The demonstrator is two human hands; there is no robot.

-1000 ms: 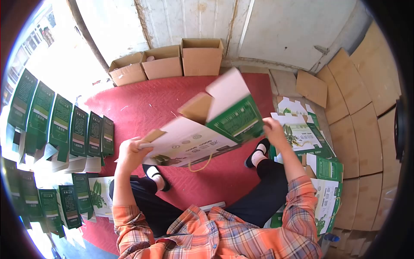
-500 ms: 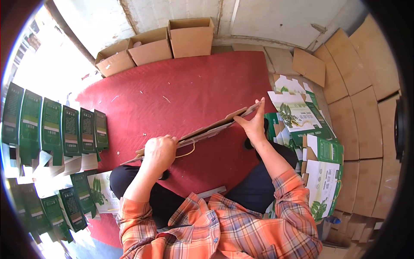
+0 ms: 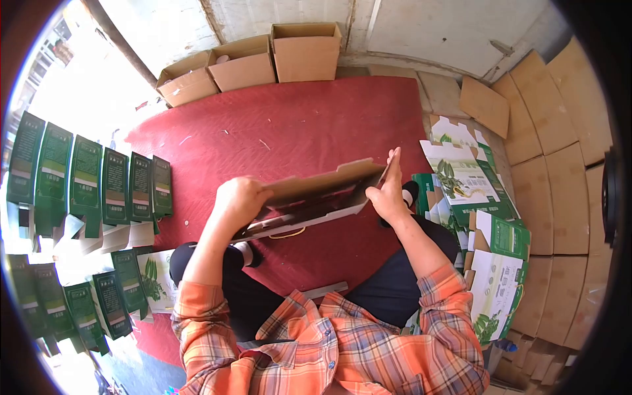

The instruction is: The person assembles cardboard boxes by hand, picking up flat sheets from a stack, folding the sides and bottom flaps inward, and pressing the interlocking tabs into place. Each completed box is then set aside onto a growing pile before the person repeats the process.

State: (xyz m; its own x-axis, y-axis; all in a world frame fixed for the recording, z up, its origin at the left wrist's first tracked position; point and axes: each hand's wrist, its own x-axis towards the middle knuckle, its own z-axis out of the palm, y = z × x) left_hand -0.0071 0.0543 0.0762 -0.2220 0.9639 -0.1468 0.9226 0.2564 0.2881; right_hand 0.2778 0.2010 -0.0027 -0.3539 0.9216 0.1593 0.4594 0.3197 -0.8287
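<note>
A cardboard gift box (image 3: 322, 179) stands partly unfolded between my hands, its brown inner side and the gap between its walls facing up. My left hand (image 3: 238, 203) is closed on the box's left end. At the right end my right hand (image 3: 390, 196) grips a side panel, thumb inside and fingers up along the outer face. A yellow cord handle (image 3: 288, 234) hangs from the near wall. The box's printed outer faces are mostly hidden from me.
Green box sleeves (image 3: 86, 176) stand in rows at left. Flat printed cartons (image 3: 461, 171) lie piled at right, before stacked brown cartons (image 3: 532, 194). Open brown boxes (image 3: 306, 58) line the back of the red mat (image 3: 316, 118). A pale strip (image 3: 326, 289) lies between my legs.
The box was almost flat and has spread apart into an open shape. My left hand has risen a little, and the view has shifted slightly.
</note>
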